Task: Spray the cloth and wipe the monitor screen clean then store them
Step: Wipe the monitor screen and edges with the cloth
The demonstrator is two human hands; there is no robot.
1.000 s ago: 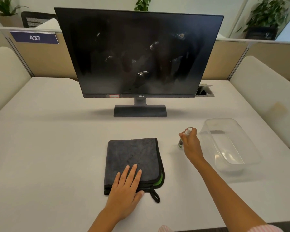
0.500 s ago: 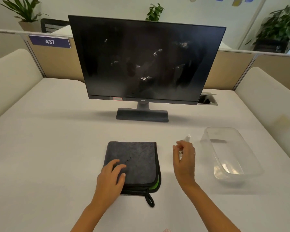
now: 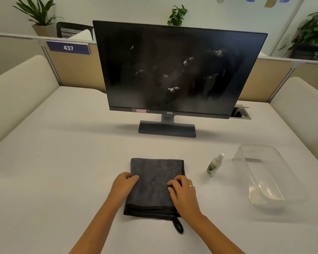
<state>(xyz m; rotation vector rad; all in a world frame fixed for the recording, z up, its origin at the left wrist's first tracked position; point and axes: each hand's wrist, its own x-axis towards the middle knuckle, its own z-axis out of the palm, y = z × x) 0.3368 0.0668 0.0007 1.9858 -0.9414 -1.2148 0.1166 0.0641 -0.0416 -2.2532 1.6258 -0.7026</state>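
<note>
Cloth [image 3: 155,182] lies folded on the desk [image 3: 62,162] before the monitor [image 3: 174,70] — left hand [image 3: 122,187] and right hand [image 3: 184,194] curl over its side edges, gripping it. Spray bottle [image 3: 214,165] stands free beside the clear bin [image 3: 264,173].

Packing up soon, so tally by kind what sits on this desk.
Monitor: 1
Grey cloth: 1
Spray bottle: 1
Clear plastic bin: 1
Total: 4
</note>
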